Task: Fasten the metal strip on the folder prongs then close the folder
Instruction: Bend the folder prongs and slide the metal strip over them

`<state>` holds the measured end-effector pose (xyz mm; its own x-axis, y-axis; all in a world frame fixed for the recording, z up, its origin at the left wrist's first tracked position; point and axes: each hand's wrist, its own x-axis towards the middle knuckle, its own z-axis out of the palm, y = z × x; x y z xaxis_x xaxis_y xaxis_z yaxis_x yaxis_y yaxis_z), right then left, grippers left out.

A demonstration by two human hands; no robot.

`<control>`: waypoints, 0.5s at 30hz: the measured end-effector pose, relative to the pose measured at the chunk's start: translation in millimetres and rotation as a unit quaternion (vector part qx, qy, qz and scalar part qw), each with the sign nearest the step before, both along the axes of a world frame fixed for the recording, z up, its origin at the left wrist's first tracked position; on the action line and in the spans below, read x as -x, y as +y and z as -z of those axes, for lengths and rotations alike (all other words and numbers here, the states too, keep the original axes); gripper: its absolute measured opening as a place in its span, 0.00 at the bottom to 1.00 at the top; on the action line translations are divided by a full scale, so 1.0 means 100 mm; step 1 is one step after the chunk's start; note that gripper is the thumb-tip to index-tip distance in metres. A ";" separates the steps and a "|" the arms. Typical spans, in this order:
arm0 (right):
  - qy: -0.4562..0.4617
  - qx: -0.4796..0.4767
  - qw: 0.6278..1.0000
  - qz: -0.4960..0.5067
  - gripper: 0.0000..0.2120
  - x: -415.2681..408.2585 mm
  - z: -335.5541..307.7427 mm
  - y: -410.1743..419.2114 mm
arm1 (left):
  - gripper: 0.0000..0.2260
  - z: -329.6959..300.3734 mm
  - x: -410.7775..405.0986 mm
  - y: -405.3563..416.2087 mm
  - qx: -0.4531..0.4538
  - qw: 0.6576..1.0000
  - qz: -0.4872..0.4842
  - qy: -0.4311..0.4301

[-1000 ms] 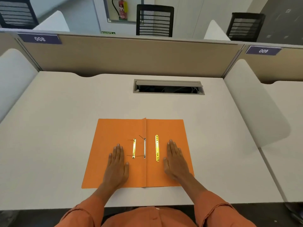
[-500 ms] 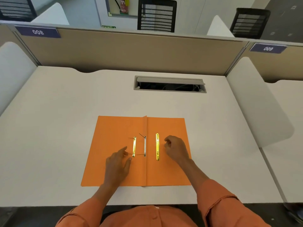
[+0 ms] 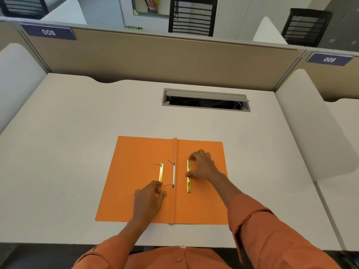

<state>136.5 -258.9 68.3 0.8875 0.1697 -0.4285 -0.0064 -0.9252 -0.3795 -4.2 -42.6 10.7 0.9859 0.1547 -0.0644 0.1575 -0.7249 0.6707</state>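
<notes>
An orange folder (image 3: 136,171) lies open and flat on the desk. By its spine sits a silver fastener bar (image 3: 173,174) with thin prongs sticking out at both ends. A gold metal strip (image 3: 161,171) lies on the left flap; my left hand (image 3: 150,199) pinches its near end between thumb and fingers. A second, longer gold strip (image 3: 188,184) lies on the right flap; my right hand (image 3: 202,166) spans its far half, thumb and forefinger touching its edge. Whether that strip is lifted off the flap, I cannot tell.
The white desk (image 3: 77,133) has an open cable slot (image 3: 206,100) behind the folder. A beige partition (image 3: 155,59) closes the back, and white side dividers (image 3: 310,123) stand left and right. Black chairs stand beyond the partition.
Both hands lay flat on the folder a second ago. They have lifted and moved inward: the left hand to the near end of the left strip, the right hand forward onto the right strip.
</notes>
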 end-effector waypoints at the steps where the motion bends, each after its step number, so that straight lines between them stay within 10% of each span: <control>1: -0.001 0.006 1.000 -0.003 0.37 -0.01 0.00 0.01 | 0.11 0.00 -0.01 0.00 0.004 1.000 -0.001 -0.001; 15: 0.012 0.018 1.000 -0.009 0.33 -0.15 0.05 0.10 | 0.08 0.08 -0.10 -0.05 0.166 0.986 -0.013 -0.011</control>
<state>151.8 -249.3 63.4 0.8733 0.1702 -0.4565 0.0017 -0.9381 -0.3464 6.0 -47.3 2.3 0.9834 0.1544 -0.0950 0.1567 -0.4601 0.8740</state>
